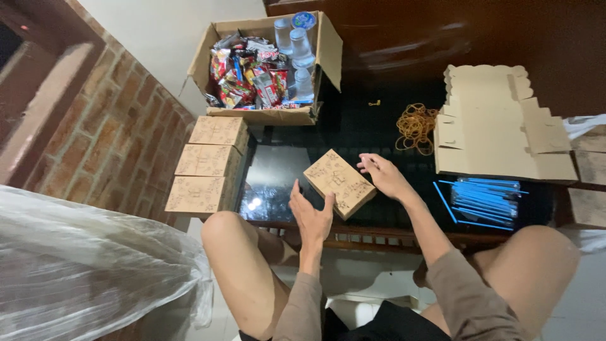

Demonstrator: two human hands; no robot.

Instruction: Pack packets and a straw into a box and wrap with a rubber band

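A small closed brown cardboard box [338,182] with printed line drawings lies tilted on the dark glass table [284,170]. My left hand [310,218] rests at its near left corner, fingers spread, touching its edge. On the box's right side my right hand [382,175] lies with its fingers apart. Neither hand lifts it.
Three matching closed boxes [208,161] are lined up on the table's left edge. An open carton [268,113] at the back holds snack packets and water cups. Rubber bands [415,126], flat unfolded box blanks [499,126] and blue straws [486,202] lie right. A clear plastic bag [82,265] sits left.
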